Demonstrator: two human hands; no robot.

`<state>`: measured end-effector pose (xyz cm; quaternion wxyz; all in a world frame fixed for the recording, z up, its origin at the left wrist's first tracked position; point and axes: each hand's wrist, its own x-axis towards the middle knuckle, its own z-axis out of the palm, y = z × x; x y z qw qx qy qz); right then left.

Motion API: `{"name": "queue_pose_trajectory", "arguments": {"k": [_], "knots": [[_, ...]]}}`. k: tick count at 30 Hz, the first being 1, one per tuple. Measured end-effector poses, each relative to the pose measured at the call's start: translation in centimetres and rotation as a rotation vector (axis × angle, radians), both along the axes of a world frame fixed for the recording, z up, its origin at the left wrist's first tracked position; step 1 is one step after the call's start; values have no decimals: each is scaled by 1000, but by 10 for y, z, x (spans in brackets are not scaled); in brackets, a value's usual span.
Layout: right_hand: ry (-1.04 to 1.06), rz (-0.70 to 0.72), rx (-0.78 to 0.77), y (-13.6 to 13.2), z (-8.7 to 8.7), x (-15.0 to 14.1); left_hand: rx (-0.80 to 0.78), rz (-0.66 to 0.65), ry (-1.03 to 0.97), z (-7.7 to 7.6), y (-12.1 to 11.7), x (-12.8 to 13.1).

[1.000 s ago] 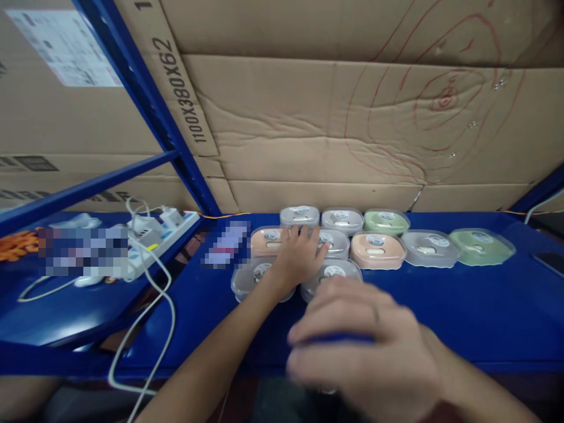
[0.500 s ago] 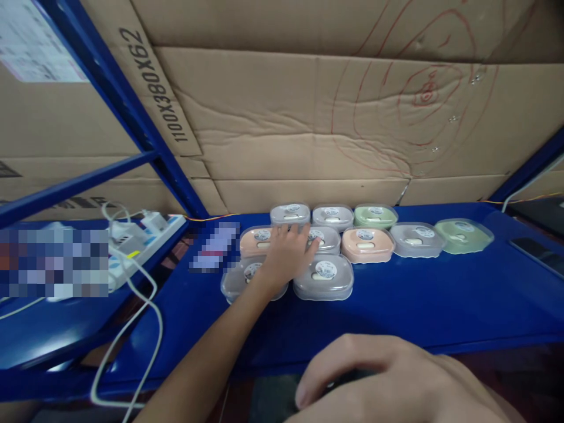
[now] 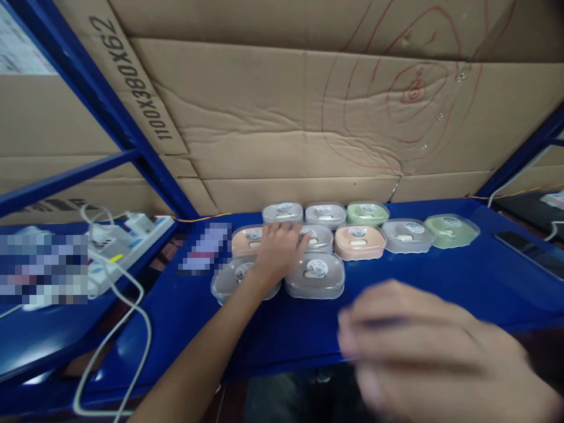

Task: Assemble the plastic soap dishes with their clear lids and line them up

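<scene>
Several oval plastic boxes with clear lids and round stickers stand in rows on a blue shelf (image 3: pixel 423 282). My left hand (image 3: pixel 279 249) lies flat with fingers apart over the middle row, between a peach box (image 3: pixel 242 241) and a grey box (image 3: pixel 324 238). Its wrist passes over the front-left grey box (image 3: pixel 227 279), close to the front-right grey box (image 3: pixel 328 282). Over the shelf's front edge hovers my right hand (image 3: pixel 432 352), fingers bent and smeared by motion, so whether anything is in it does not show.
Behind the boxes rises a cardboard wall (image 3: pixel 247 129) with red drawn rings. A phone-like item (image 3: pixel 205 249) lies left of the boxes, and a dark phone (image 3: pixel 526 252) at the right. Farther left are a white power strip (image 3: pixel 152 238), loose white cables (image 3: pixel 147 329) and blue frame posts (image 3: pixel 114 123).
My right hand has risen from the bottom edge toward the right, over the shelf front. My left hand stays on the boxes. The whole view has shifted slightly.
</scene>
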<state>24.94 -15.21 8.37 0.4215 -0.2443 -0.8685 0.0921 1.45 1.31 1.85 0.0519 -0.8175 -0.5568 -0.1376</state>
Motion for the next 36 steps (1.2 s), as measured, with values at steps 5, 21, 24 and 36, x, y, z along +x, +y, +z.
{"name": "queue_pose_trajectory", "arguments": {"k": [5, 21, 24, 36], "knots": [[-387, -267, 51, 71, -54, -2, 32, 6, 14, -1, -1, 2], [-115, -141, -367, 93, -63, 11, 58, 3, -161, -2, 12, 3], [61, -94, -319, 118, -39, 19, 171, -11, -327, 5, 21, 2], [54, -483, 216, 170, -64, 33, 221, -26, -63, -14, -46, -40]]}}
